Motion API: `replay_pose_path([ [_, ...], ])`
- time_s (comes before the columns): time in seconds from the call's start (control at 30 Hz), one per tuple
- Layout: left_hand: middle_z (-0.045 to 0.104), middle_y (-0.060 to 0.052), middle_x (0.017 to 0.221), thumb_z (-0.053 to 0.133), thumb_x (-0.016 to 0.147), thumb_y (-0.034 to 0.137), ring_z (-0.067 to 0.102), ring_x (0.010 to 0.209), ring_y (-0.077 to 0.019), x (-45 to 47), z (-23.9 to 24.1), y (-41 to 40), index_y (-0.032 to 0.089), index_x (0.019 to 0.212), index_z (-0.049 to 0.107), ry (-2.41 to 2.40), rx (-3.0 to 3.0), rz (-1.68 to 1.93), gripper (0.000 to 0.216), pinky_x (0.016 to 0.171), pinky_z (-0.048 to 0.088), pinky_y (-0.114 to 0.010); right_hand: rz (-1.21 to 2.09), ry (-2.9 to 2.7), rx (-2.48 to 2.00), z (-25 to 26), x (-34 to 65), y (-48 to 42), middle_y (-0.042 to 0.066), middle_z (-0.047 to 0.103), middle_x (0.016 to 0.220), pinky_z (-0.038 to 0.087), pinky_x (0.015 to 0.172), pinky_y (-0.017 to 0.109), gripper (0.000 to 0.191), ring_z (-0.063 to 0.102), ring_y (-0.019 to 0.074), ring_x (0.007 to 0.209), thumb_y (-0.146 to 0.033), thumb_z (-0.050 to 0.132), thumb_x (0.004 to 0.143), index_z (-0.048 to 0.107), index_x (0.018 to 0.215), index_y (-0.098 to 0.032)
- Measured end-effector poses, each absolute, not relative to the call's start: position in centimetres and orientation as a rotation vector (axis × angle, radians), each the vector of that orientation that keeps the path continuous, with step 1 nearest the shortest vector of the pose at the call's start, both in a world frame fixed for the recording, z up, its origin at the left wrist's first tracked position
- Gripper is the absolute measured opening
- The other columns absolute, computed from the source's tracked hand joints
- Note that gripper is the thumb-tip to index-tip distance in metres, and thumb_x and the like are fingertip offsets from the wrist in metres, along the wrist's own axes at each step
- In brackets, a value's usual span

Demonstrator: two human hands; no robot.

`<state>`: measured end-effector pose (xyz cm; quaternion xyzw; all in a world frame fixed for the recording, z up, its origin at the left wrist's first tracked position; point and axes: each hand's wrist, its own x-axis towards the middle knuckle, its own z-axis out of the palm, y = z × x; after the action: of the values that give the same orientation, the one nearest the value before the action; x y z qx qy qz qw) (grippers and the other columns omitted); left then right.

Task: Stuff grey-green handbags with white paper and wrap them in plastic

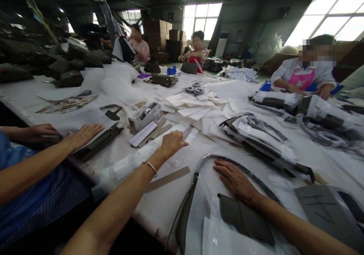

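My left hand [171, 145], with a bangle on its wrist, is closed, its fingers curled in above clear plastic sleeves [178, 158]. What it grips, if anything, I cannot make out. My right hand [237, 181] lies with fingers outstretched on white sheet material, inside the curve of a wrapped bag handle [241, 166]. That handle belongs to a dark olive handbag [186, 215] in front of me, partly covered by white sheeting and plastic. A dark olive flap-like piece [244, 217] lies below my right hand. Between my arms rests a grey-brown strip [169, 179].
At left, a co-worker's hands [82, 136] press a white sheet over a dark piece. A tape-wrapped box [145, 117], loose paper sheets [196, 109] and wrapped bags [256, 139] crowd the table. A marked grey panel [324, 205] lies right; other people work across the table.
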<state>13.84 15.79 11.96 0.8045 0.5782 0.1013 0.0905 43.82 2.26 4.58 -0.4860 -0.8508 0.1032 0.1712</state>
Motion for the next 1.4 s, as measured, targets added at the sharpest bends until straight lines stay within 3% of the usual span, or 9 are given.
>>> replay_pose_path([
  [0.13,0.072,-0.008,0.098,0.069,0.084,0.043,0.067,0.092,-0.0232,14.5,10.3,16.9,0.019,0.096,0.065,1.803,2.317,0.256,0.028,0.075,0.048,-0.029,0.286,-2.402,-1.375,4.7,43.7,2.3,0.01,0.056,0.14,0.04,0.112,0.048,0.038,0.047,0.0259,0.133,-0.034,0.043,0.099,0.057,0.132,-0.026],
  [0.4,0.072,-0.012,0.105,0.045,0.097,0.032,0.068,0.099,-0.0226,13.6,10.4,17.2,0.019,0.103,0.067,1.977,2.224,0.276,0.026,0.081,0.049,-0.03,0.3,-2.409,-1.377,4.7,43.7,2.5,0.009,0.056,0.14,0.038,0.112,0.048,0.037,0.047,0.0258,0.133,-0.036,0.042,0.099,0.058,0.131,-0.026],
  [0.57,0.073,-0.011,0.1,0.051,0.095,0.034,0.068,0.097,-0.0244,11.6,11.6,15.7,0.018,0.1,0.068,2.067,2.174,0.283,0.024,0.08,0.049,-0.03,0.329,-2.405,-1.371,4.4,43.8,2.9,0.01,0.055,0.14,0.038,0.112,0.047,0.037,0.047,0.0251,0.132,-0.035,0.042,0.098,0.058,0.129,-0.023],
  [0.73,0.068,-0.012,0.116,0.063,0.089,0.035,0.065,0.104,-0.0248,9.2,13.2,11.3,0.019,0.11,0.062,2.029,2.274,0.361,0.027,0.081,0.047,-0.03,0.451,-2.427,-1.373,5.2,43.7,3.0,0.013,0.052,0.143,0.034,0.114,0.048,0.04,0.045,0.0254,0.134,-0.034,0.044,0.094,0.057,0.13,-0.02],
  [0.87,0.07,0.0,0.092,0.069,0.083,0.041,0.065,0.086,-0.0177,7.9,13.1,6.1,0.024,0.09,0.063,1.657,2.341,0.263,0.02,0.069,0.044,-0.026,0.603,-2.473,-1.396,7.3,43.3,2.9,0.015,0.048,0.146,0.031,0.116,0.048,0.048,0.041,0.0278,0.137,-0.033,0.054,0.088,0.056,0.133,-0.017],
  [0.97,0.067,-0.001,0.093,0.075,0.076,0.039,0.063,0.088,-0.02,7.3,12.1,3.3,0.022,0.088,0.062,1.525,2.464,0.129,0.024,0.068,0.043,-0.027,0.673,-2.533,-1.454,9.1,42.6,3.2,0.015,0.048,0.146,0.031,0.116,0.047,0.057,0.04,0.0295,0.138,-0.027,0.061,0.079,0.056,0.134,-0.015],
  [1.13,0.065,-0.003,0.095,0.072,0.077,0.034,0.062,0.091,-0.0211,7.3,11.5,2.6,0.02,0.08,0.063,1.495,2.442,0.024,0.017,0.073,0.044,-0.028,0.672,-2.505,-1.715,12.2,40.2,3.6,0.015,0.062,0.13,0.041,0.107,0.044,0.043,0.058,0.0295,0.12,-0.029,0.061,0.082,0.065,0.123,-0.016],
  [1.27,0.066,-0.006,0.102,0.069,0.082,0.028,0.064,0.095,-0.0227,7.5,12.1,2.8,0.019,0.098,0.063,1.51,2.49,0.005,0.02,0.082,0.047,-0.031,0.658,-2.389,-1.677,14.8,37.3,2.2,0.01,0.067,0.125,0.044,0.104,0.042,0.037,0.061,0.0278,0.116,-0.03,0.059,0.086,0.067,0.121,-0.02],
  [1.4,0.067,-0.01,0.108,0.064,0.084,0.022,0.063,0.103,-0.0259,7.9,12.5,2.3,0.017,0.103,0.065,1.479,2.57,-0.07,0.02,0.087,0.049,-0.034,0.719,-2.398,-1.579,15.7,34.9,0.2,0.009,0.073,0.11,0.051,0.091,0.037,0.032,0.067,0.0252,0.101,-0.029,0.062,0.083,0.071,0.113,-0.021],
])
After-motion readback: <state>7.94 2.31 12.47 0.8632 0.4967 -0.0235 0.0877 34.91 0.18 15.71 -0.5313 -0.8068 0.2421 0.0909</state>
